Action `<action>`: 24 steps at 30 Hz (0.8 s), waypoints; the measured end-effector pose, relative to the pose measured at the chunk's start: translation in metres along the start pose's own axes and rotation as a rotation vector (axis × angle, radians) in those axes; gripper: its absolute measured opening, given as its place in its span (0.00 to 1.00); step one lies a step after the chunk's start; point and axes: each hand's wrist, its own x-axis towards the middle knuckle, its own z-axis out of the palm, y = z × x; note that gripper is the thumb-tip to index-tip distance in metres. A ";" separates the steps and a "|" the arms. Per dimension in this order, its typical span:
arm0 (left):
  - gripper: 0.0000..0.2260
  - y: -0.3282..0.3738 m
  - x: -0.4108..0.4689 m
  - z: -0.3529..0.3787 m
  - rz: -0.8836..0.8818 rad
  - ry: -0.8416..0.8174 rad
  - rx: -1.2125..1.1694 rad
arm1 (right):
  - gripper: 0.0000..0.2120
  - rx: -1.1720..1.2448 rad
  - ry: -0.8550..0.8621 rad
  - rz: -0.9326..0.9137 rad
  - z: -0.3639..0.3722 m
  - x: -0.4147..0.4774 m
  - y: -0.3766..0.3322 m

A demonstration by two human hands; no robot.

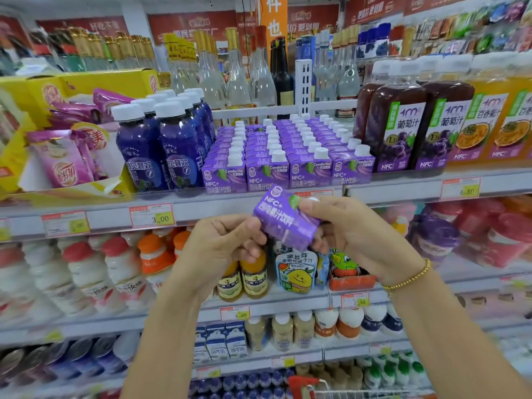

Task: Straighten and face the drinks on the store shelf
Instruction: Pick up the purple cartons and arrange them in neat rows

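A purple juice carton [285, 218] with white lettering tilts before the shelf [403, 182] front edge, below the matching rows [288, 156], gripped by the right hand [354, 234] in curled fingers, its corner pinched by the left hand [221, 243]

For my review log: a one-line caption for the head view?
Left hand and right hand hold a tilted purple carton before shelved rows of matching cartons.

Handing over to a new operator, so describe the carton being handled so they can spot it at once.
Find the shelf where rows of purple cartons stand between blue bottles and dark grape juice bottles. In front of them, the left hand and right hand hold one purple carton. It alone is off the shelf and tilted, not upright.
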 end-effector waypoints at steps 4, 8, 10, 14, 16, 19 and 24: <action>0.11 -0.005 0.002 0.001 -0.044 0.116 -0.032 | 0.13 -0.019 -0.047 0.076 0.011 -0.001 0.000; 0.10 -0.007 0.004 -0.005 -0.107 0.155 -0.011 | 0.13 -0.025 -0.076 0.125 0.017 0.001 0.000; 0.09 -0.007 0.004 -0.009 -0.139 0.144 0.016 | 0.10 -0.020 -0.063 0.129 0.020 0.002 0.001; 0.13 -0.003 0.003 -0.019 -0.240 0.065 0.070 | 0.13 -0.235 0.132 0.013 0.024 0.007 0.010; 0.19 0.001 0.003 -0.021 -0.304 0.034 0.037 | 0.15 -0.497 0.254 -0.187 0.024 0.008 0.017; 0.23 0.005 0.004 -0.017 -0.357 -0.008 0.011 | 0.16 -0.840 0.302 -0.580 0.025 0.010 0.026; 0.17 0.001 0.003 -0.015 -0.277 -0.045 0.056 | 0.18 -0.920 0.154 -0.794 0.019 0.013 0.026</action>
